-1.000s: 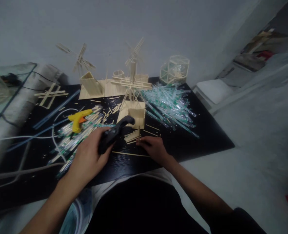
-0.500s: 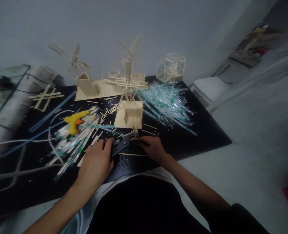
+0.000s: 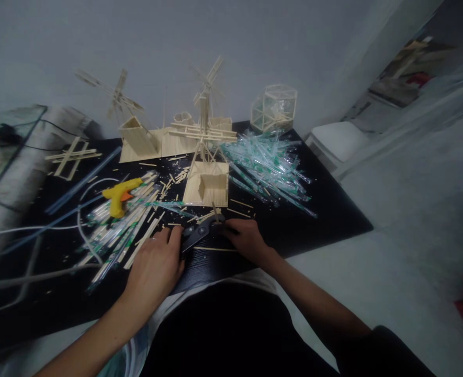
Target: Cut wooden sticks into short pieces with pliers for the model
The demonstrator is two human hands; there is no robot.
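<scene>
My left hand (image 3: 156, 262) is wrapped round the handles of a dark cutting tool (image 3: 200, 231), like hand shears, low over the front of the black table. Its jaws point right, towards my right hand (image 3: 245, 236). Between the jaws stands a short thin wooden stick (image 3: 215, 209), and my right fingers are pinched on its lower part. Just beyond the tool sits a wooden windmill model (image 3: 192, 191) with a square base and a small walled box. One loose thin stick (image 3: 215, 249) lies flat on the table nearer my body.
A yellow glue gun (image 3: 117, 196) rests on wrapped sticks at left, its white cord looping around. Clear-and-green wrappers (image 3: 264, 162) are heaped at right. More windmill models (image 3: 137, 141) and a clear faceted box (image 3: 274, 107) stand at the back. A white stool (image 3: 339, 139) is beyond the table's right edge.
The stick in the cutter's jaws stands slightly more upright to the left. Both hands keep nearly the same place; the view has shifted slightly.
</scene>
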